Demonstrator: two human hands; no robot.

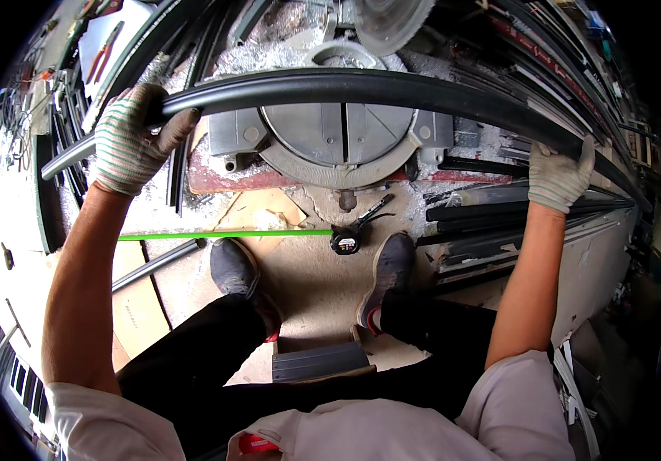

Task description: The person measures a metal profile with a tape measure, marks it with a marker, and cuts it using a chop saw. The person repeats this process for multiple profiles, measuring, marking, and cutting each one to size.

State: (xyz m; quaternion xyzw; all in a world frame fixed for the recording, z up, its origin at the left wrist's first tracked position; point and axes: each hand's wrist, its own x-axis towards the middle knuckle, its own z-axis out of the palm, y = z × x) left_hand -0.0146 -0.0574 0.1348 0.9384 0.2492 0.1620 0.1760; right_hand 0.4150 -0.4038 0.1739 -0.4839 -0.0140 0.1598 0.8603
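Note:
A long black metal profile [346,86] spans the view from left to right above the saw. My left hand [124,142], in a striped knit glove, is closed around it near its left end. Farther along, my right hand [559,177], gloved alike, grips it towards the right end. Beneath the profile lies the round grey table of a mitre saw [299,134], and its toothed blade [393,21] shows at the top. Whether the profile touches the saw, I cannot tell.
Near my feet lies a black tape measure [345,240], its green tape [223,234] drawn out leftward. A black marker [376,207] sits beside it. Stacked dark profiles [484,223] lie at the right. Red-handled pliers [101,61] rest at the upper left. Metal shavings litter the area.

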